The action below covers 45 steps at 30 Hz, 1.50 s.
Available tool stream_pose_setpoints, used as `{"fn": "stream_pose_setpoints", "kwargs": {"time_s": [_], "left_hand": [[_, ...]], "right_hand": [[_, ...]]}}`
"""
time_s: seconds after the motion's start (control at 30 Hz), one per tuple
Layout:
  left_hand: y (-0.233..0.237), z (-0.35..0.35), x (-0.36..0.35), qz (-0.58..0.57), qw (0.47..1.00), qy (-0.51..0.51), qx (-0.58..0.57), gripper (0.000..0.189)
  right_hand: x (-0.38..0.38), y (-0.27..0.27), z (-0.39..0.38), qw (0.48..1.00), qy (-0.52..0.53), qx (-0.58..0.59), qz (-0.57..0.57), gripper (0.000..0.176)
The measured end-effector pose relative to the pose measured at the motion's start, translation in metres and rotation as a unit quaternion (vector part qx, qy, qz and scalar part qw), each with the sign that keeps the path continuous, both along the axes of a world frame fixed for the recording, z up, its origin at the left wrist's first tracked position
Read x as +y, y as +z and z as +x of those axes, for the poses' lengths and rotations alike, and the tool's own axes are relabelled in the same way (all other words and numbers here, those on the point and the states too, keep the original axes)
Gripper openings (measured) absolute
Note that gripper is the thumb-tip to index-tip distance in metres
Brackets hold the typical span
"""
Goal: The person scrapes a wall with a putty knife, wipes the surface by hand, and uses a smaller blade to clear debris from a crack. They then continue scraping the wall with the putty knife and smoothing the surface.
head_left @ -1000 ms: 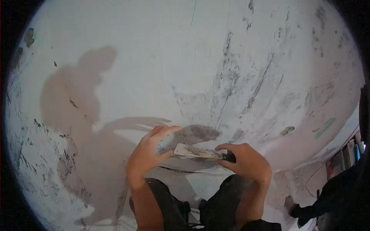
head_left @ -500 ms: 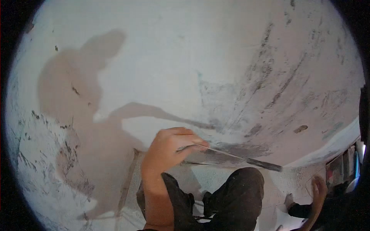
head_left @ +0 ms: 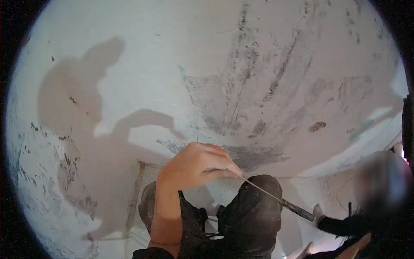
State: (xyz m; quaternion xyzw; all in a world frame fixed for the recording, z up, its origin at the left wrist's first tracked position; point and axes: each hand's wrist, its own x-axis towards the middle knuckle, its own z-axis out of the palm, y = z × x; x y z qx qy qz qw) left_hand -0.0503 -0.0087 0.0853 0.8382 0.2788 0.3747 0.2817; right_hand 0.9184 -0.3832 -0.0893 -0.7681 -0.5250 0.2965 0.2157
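My left hand (head_left: 202, 166) reaches in from the lower left, back of the hand up and fingers pointing right. It is closed on a long thin tool with a slim pale shaft (head_left: 261, 189) and a thicker dark end (head_left: 298, 210). I cannot make out the tool's exact kind. The dark end points down and right, past my right knee (head_left: 261, 203). Behind the hand spreads a pale wall (head_left: 159, 82) with dark smears and a grey patch (head_left: 254, 157) near its foot. My right hand does not show.
Another person (head_left: 345, 226) in dark clothes is low at the right, head blurred. A light floor (head_left: 297, 233) lies below the wall. A raised edge (head_left: 134, 194) runs beside my left knee (head_left: 148, 203). My shadow (head_left: 71, 95) falls on the wall's left side.
The view has shifted right, so the wall marks sit further left. The tool's dark end has tilted lower, away from the wall's foot. The other person's head has come into view.
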Motion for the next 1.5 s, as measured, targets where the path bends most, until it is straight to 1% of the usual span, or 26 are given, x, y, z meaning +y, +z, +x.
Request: {"fn": "stream_pose_setpoints", "kwargs": {"time_s": [0.1, 0.17, 0.23, 0.27, 0.3, 0.33, 0.4, 0.47, 0.53, 0.6, 0.63, 0.67, 0.7, 0.77, 0.83, 0.87, 0.97, 1.03, 1.1, 1.17, 1.23, 1.27, 1.3, 1.37, 1.4, 1.5], "left_hand": [[0.010, -0.001, -0.007, 0.009, 1.000, 0.011, 0.024, 0.017], [0.006, -0.007, -0.009, 0.047, 0.998, 0.011, 0.028, 0.017], [-0.001, -0.012, -0.007, 0.009, 0.999, 0.001, 0.035, 0.018], [-0.003, -0.012, -0.004, 0.000, 0.999, -0.004, 0.045, 0.018], [-0.004, -0.012, -0.002, -0.006, 0.998, -0.010, 0.055, 0.018], [-0.004, -0.014, 0.000, -0.008, 0.998, -0.016, 0.059, 0.018], [-0.005, -0.022, -0.001, -0.003, 0.999, 0.009, 0.047, 0.027], [-0.004, -0.032, -0.005, -0.002, 0.999, 0.031, 0.034, 0.031], [0.002, -0.049, -0.006, 0.005, 0.996, 0.076, 0.047, 0.035], [0.003, -0.059, -0.007, 0.030, 0.993, 0.106, 0.034, 0.037], [0.001, -0.063, -0.009, 0.037, 0.990, 0.133, 0.023, 0.039], [-0.001, -0.066, -0.010, 0.043, 0.990, 0.134, 0.024, 0.039], [-0.004, -0.069, -0.010, 0.054, 0.988, 0.144, 0.009, 0.040], [-0.004, -0.076, -0.014, 0.077, 0.985, 0.154, -0.008, 0.041], [0.001, -0.078, -0.016, 0.092, 0.980, 0.172, -0.029, 0.033], [0.003, -0.077, -0.016, 0.111, 0.979, 0.169, -0.035, 0.033], [-0.002, -0.079, -0.014, 0.094, 0.972, 0.211, -0.051, 0.041], [-0.023, -0.084, 0.002, -0.002, 0.977, 0.184, -0.109, 0.020], [-0.066, -0.090, 0.029, -0.023, 0.972, 0.196, -0.128, 0.013], [-0.080, -0.097, 0.027, -0.053, 0.961, 0.226, -0.148, 0.012], [-0.076, -0.096, 0.022, -0.181, 0.942, 0.266, -0.090, 0.026], [-0.076, -0.094, 0.021, -0.143, 0.954, 0.185, -0.189, 0.035], [-0.070, -0.087, 0.019, -0.144, 0.954, 0.184, -0.190, 0.035], [-0.050, -0.067, 0.011, -0.125, 0.922, 0.109, -0.350, 0.039], [-0.034, -0.061, 0.006, -0.130, 0.922, 0.107, -0.347, 0.039], [0.019, -0.042, 0.000, -0.161, 0.932, 0.111, -0.304, 0.043]], "right_hand": [[0.061, -0.068, -0.050, 0.984, 0.141, -0.111, -0.011, 0.050], [0.117, -0.110, -0.109, 0.950, 0.249, -0.189, -0.020, 0.047], [0.120, -0.174, -0.181, 0.905, 0.340, -0.253, -0.036, 0.045], [0.192, -0.150, -0.285, 0.883, 0.375, -0.279, -0.046, 0.044], [0.229, -0.081, -0.404, 0.964, 0.223, -0.124, -0.076, 0.040], [0.255, -0.061, -0.459, 0.994, 0.106, 0.036, -0.017, 0.040], [0.299, 0.036, -0.571, 0.991, 0.045, 0.094, 0.083, 0.041], [0.315, 0.098, -0.628, 0.966, 0.087, 0.187, 0.156, 0.046], [0.329, 0.105, -0.670, 0.916, 0.236, 0.242, 0.216, 0.055], [0.346, 0.111, -0.717, 0.843, 0.449, 0.126, 0.267, 0.067], [0.345, 0.122, -0.737, 0.842, 0.449, 0.123, 0.274, 0.067], [0.339, 0.135, -0.755, 0.883, 0.444, 0.101, 0.117, 0.069], [0.336, 0.143, -0.766, 0.899, 0.428, 0.077, -0.043, 0.073], [0.327, 0.127, -0.768, 0.894, 0.437, 0.096, 0.021, 0.072], [0.320, 0.134, -0.768, 0.924, 0.350, 0.136, 0.077, 0.071], [0.312, 0.150, -0.769, 0.934, 0.322, 0.121, 0.095, 0.064], [0.303, 0.140, -0.756, 0.936, 0.307, 0.070, 0.158, 0.058], [0.295, 0.143, -0.761, 0.925, 0.318, 0.102, 0.180, 0.049], [0.287, 0.138, -0.764, 0.916, 0.326, 0.120, 0.202, 0.047], [0.278, 0.139, -0.765, 0.920, 0.324, 0.108, 0.194, 0.045], [0.263, 0.147, -0.766, 0.950, 0.209, 0.220, 0.080, 0.047], [0.261, 0.134, -0.760, 0.946, 0.213, 0.222, 0.101, 0.047], [0.269, 0.128, -0.761, 0.947, 0.212, 0.220, 0.100, 0.047], [0.281, 0.118, -0.764, 0.903, 0.264, 0.028, 0.337, 0.055], [0.284, 0.126, -0.778, 0.890, 0.243, 0.078, 0.378, 0.050], [0.319, 0.119, -0.804, 0.867, 0.196, 0.068, 0.453, 0.051]]}}
